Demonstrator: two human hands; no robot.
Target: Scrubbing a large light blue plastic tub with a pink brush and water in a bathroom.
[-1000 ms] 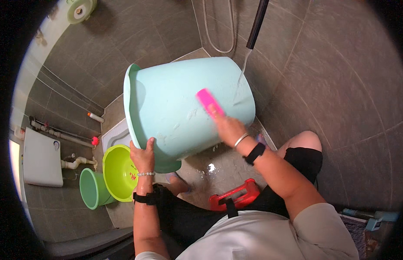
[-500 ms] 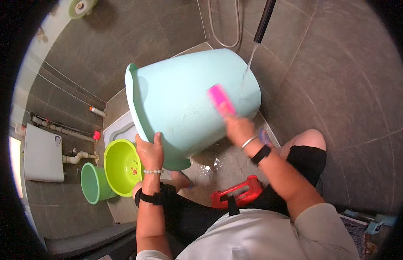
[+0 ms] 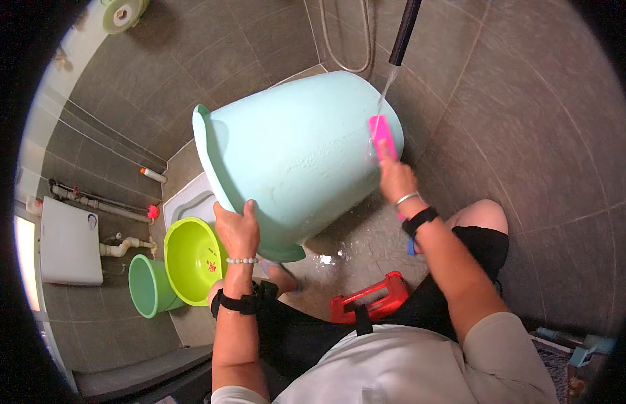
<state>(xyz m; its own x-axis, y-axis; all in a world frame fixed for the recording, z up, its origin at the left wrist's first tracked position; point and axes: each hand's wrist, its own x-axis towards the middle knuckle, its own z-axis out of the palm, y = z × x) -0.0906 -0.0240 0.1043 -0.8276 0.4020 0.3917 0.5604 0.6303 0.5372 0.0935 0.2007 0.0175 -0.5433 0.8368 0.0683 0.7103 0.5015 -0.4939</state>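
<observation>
A large pale turquoise tub lies tipped on its side, its rim toward the left and its base toward the right. My left hand is closed on the near part of the rim, the thumb lying along the outer wall. My right hand grips a pink scrubbing brush, pressed to the wall close to the base; the bristles are hidden beneath it. From a black spout a thin stream of water falls onto the tub beside the brush. Wet streaks and droplets mark the tub's side.
A lime-green basin and a green bucket stand at the left, near a squat toilet. Between my legs is a red plastic stool. A white cistern hangs on the left wall. The floor is wet.
My right hand has moved the pink brush rightward and slightly up along the wall, from mid-tub to near the base under the water. My left hand stays on the rim.
</observation>
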